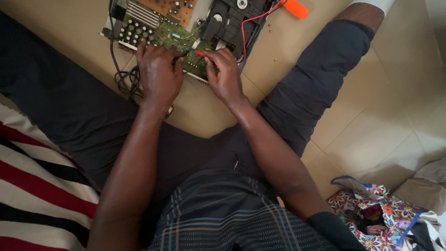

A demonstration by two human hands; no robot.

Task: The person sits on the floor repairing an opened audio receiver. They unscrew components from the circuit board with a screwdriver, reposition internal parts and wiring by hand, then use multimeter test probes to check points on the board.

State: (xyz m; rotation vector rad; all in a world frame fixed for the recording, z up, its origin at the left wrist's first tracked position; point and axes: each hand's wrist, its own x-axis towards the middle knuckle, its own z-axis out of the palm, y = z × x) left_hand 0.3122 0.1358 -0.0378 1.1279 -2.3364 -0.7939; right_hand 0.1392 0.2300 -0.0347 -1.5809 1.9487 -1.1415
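green circuit board (174, 39) under both hands, left hand (160, 76) pinching black probe (179, 58), right hand (226, 76) pinching red probe (200, 54)

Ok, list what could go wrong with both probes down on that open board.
1. The black probe in the left hand and the red probe in the right hand sit close together; a slip could bridge points on the green circuit board.
2. The red lead crosses the black drive unit and may snag.
3. Loose screws on the floor could get lost.
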